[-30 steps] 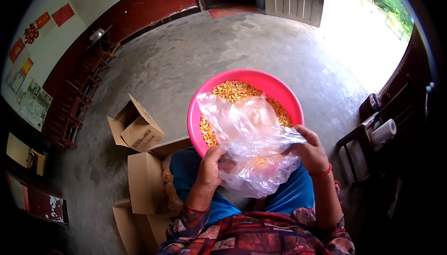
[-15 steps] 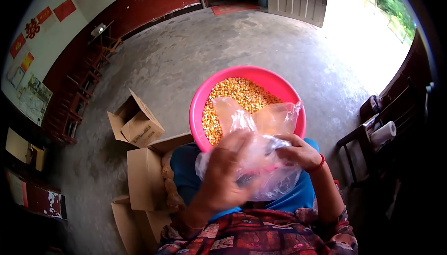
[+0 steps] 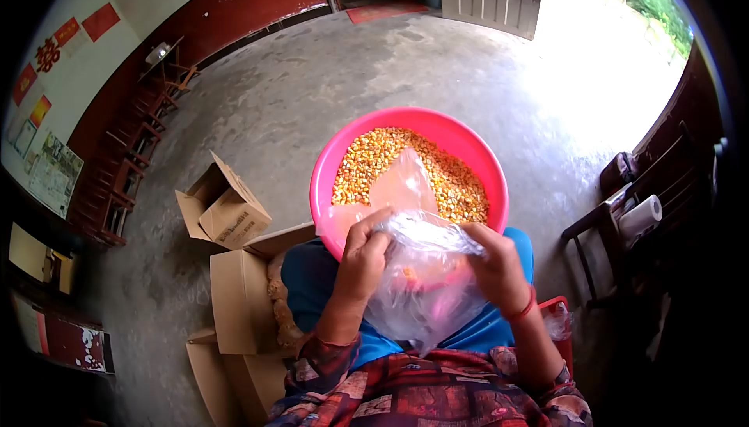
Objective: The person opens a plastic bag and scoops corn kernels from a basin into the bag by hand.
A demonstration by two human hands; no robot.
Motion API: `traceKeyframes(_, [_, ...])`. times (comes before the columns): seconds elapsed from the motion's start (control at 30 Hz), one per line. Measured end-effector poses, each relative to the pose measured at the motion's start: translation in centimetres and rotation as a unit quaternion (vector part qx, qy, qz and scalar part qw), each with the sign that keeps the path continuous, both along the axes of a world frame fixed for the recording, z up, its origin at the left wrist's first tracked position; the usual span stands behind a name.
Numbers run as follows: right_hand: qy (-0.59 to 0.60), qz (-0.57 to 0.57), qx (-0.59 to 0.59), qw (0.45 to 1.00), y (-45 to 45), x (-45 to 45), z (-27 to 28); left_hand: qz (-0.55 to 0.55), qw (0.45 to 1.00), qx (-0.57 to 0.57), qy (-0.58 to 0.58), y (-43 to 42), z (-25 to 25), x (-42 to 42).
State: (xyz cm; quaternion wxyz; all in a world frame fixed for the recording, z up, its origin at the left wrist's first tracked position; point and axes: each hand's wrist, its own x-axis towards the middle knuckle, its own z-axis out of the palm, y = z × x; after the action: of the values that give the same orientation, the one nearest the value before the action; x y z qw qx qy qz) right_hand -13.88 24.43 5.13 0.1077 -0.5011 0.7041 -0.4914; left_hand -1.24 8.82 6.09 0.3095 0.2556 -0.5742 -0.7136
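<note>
Your left hand at nine o'clock and right hand at three pinch the plastic bag, seemingly to stretch its edge, with the pink basin at twelve.

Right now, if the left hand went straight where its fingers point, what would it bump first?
Probably the clear plastic bag the left hand holds; beyond it, perhaps the corn, but depth is unclear.

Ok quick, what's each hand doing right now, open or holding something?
Left hand: closed, holding one side of the clear plastic bag.
Right hand: closed, holding the opposite side of the same bag.
</note>
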Motion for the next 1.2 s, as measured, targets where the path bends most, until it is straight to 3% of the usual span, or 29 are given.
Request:
traceKeyframes(0.03, [-0.251, 0.057, -0.056, 0.965, 0.3, -0.9, -0.3, -0.031, 0.995, 0.092, -0.016, -0.2, -0.1, 0.5])
traceKeyframes(0.1, [-0.505, 0.115, -0.102, 0.850, 1.4, -2.1, -0.3, -0.062, 0.993, 0.088, -0.038, -1.2, -1.1, 1.8])
traceKeyframes(0.17, [-0.518, 0.102, -0.066, 0.847, 2.2, -2.4, 1.3, -0.226, 0.967, 0.058, -0.106, -2.7, -1.5, 2.9])
traceKeyframes(0.23, [-0.471, 0.250, 0.042, 0.845, 2.6, -3.7, 1.5, -0.248, 0.956, 0.055, -0.150, -3.3, -0.2, 3.6])
traceKeyframes(0.27, [-0.427, 0.232, 0.061, 0.872, 2.3, -3.7, 1.5, -0.165, 0.966, -0.173, -0.101, -2.8, 1.0, 3.9])
traceKeyframes(0.3, [-0.426, 0.233, 0.061, 0.872, 1.7, -3.7, 1.7, -0.073, 0.916, -0.391, -0.046, -2.1, 2.4, 4.2])
traceKeyframes(0.37, [-0.309, 0.146, 0.143, 0.929, 0.3, -3.0, 2.5, -0.109, 0.864, -0.488, -0.060, 0.5, 5.6, 4.3])
traceKeyframes(0.43, [-0.339, 0.195, 0.053, 0.919, -0.9, -1.2, 3.5, -0.145, 0.804, -0.570, -0.086, 3.2, 5.8, 3.2])
traceKeyframes(0.47, [-0.335, 0.213, 0.021, 0.918, -1.2, -0.8, 3.7, -0.155, 0.801, -0.569, -0.100, 3.8, 4.6, 2.4])
traceKeyframes(0.5, [-0.330, 0.229, -0.011, 0.916, -1.2, -0.5, 3.9, -0.140, 0.813, -0.558, -0.090, 4.1, 4.9, 2.3])
traceKeyframes(0.53, [-0.010, 0.214, 0.006, 0.977, -1.2, -0.5, 6.0, -0.121, 0.843, -0.513, -0.108, 3.7, 3.7, 1.8])
traceKeyframes(0.57, [-0.051, 0.217, 0.041, 0.974, -1.0, -0.5, 6.1, -0.103, 0.869, -0.467, -0.125, 3.0, 2.2, 1.2])
traceKeyframes(0.63, [0.134, 0.069, 0.042, 0.988, -0.4, 0.8, 6.5, -0.026, 0.876, -0.481, -0.039, 1.3, 1.2, 0.9])
traceKeyframes(0.7, [0.185, -0.028, 0.034, 0.982, -0.1, 1.4, 5.3, 0.051, 0.910, -0.412, -0.019, 1.4, 1.3, 1.3])
traceKeyframes(0.8, [0.176, -0.036, 0.053, 0.982, 0.6, 0.8, 2.5, 0.072, 0.921, -0.383, 0.007, 1.1, 0.0, 1.9])
traceKeyframes(0.83, [-0.009, 0.024, 0.004, 1.000, 0.9, 0.3, 1.4, 0.017, 0.966, -0.257, 0.022, 1.0, -0.5, 2.0])
traceKeyframes(0.87, [-0.194, 0.082, -0.046, 0.977, 1.3, -0.1, 0.6, -0.037, 0.991, -0.126, 0.037, 0.9, -0.7, 2.1])
traceKeyframes(0.9, [-0.341, 0.070, -0.099, 0.932, 1.6, -0.2, 0.2, -0.038, 0.991, -0.126, 0.037, 1.0, -0.2, 2.1])
traceKeyframes(0.97, [-0.538, 0.063, -0.149, 0.827, 2.1, -1.0, 1.1, -0.044, 0.999, 0.029, -0.011, 1.0, 1.3, 2.1])
traceKeyframes(1.1, [-0.474, 0.196, -0.050, 0.857, 3.5, -3.9, 1.0, -0.061, 0.989, 0.118, 0.057, -1.6, 0.0, 3.2])
traceKeyframes(1.13, [-0.420, 0.185, -0.021, 0.888, 3.3, -3.4, 0.9, -0.115, 0.984, 0.111, 0.075, -2.6, -0.6, 3.6])
traceKeyframes(1.2, [-0.325, 0.198, 0.019, 0.924, 2.2, -2.0, 1.2, -0.099, 0.986, 0.125, 0.047, -1.5, 0.0, 3.1])
